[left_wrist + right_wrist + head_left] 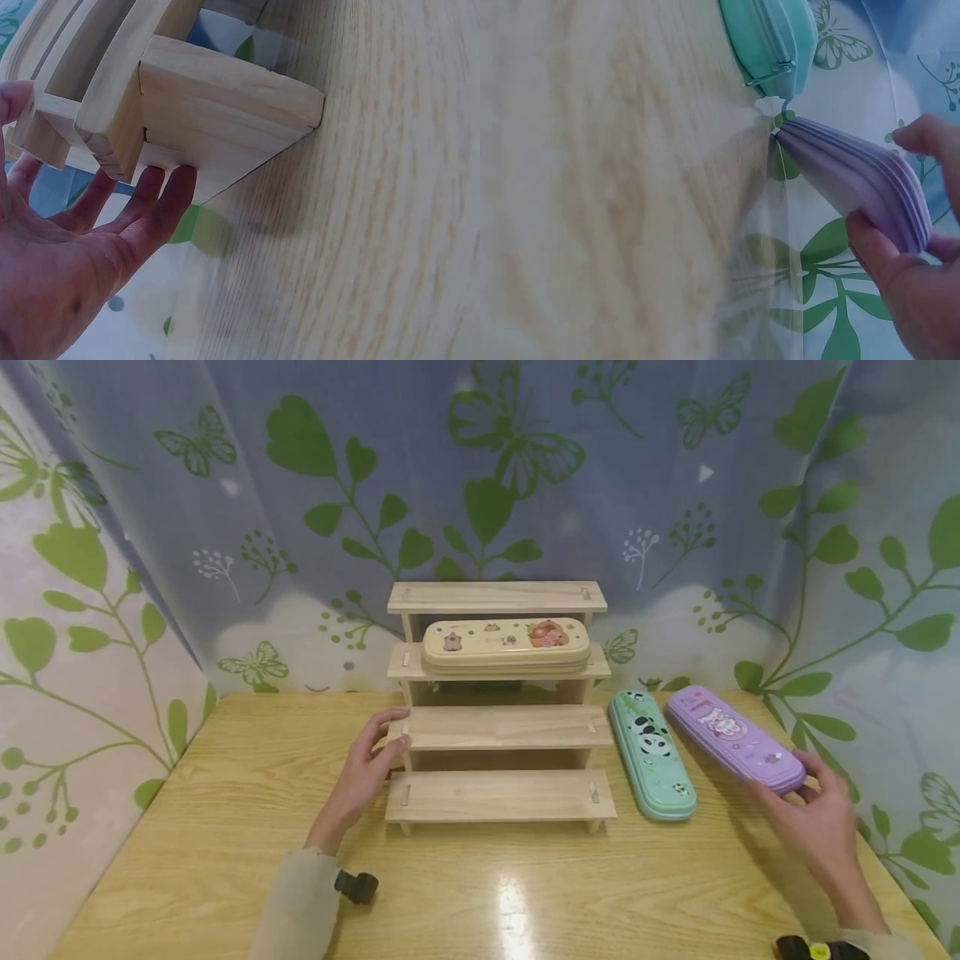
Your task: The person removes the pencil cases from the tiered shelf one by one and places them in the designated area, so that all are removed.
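Note:
A wooden stepped shelf (498, 793) stands mid-table, and a yellow pencil case (506, 643) lies on its second tier from the top. My left hand (375, 752) rests against the shelf's left end with straight fingers (161, 202) on the side panel (217, 105). To the right of the shelf, a green panda pencil case (651, 753) lies flat on the table. Beside it is a purple pencil case (723, 731), whose near end my right hand (810, 785) pinches between thumb and fingers. In the right wrist view the purple case (855, 169) is tilted, near the green case's zipper end (772, 37).
The light wooden table (225, 827) is backed and flanked by a curtain (487, 485) printed with green leaves and butterflies. The purple case lies close to the table's right edge. Black wrist-camera mounts (356, 887) show at both sleeves.

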Motion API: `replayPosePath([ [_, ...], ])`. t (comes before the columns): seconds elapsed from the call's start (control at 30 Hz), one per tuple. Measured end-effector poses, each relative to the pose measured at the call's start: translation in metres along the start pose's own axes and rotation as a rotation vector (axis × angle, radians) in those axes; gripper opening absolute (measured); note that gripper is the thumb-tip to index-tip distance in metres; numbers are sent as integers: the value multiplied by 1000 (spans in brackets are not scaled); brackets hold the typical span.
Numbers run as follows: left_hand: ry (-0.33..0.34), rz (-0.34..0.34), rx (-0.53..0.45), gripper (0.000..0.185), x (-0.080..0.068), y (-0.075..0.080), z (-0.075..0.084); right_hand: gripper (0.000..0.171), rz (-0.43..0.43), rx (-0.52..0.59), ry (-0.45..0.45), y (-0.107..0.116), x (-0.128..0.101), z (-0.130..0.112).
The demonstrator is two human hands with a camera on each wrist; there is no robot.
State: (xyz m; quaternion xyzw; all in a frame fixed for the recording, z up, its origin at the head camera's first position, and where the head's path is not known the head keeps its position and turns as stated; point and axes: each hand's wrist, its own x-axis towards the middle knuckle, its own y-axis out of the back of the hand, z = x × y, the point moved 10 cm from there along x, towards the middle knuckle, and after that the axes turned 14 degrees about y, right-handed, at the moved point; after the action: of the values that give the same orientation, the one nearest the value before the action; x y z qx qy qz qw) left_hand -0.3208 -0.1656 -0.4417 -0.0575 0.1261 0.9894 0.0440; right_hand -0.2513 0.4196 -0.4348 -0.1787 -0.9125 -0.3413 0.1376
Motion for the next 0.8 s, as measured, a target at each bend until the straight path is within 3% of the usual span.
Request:
replayPosePath([
  [0.1, -6, 2, -2, 39, 0, 0, 1, 72, -64, 50, 56, -7, -5, -6],
  [0.2, -11, 5, -1, 39, 0, 0, 2, 72, -97, 29, 83, -11, -8, -10],
  [0.57, -7, 7, -5, 39, 1, -1, 1, 82, -267, -224, 63, -28, -11, -2],
  [0.8, 2, -2, 1, 40, 1, -1, 0, 74, -344, -361, 198, -31, -5, -20],
])
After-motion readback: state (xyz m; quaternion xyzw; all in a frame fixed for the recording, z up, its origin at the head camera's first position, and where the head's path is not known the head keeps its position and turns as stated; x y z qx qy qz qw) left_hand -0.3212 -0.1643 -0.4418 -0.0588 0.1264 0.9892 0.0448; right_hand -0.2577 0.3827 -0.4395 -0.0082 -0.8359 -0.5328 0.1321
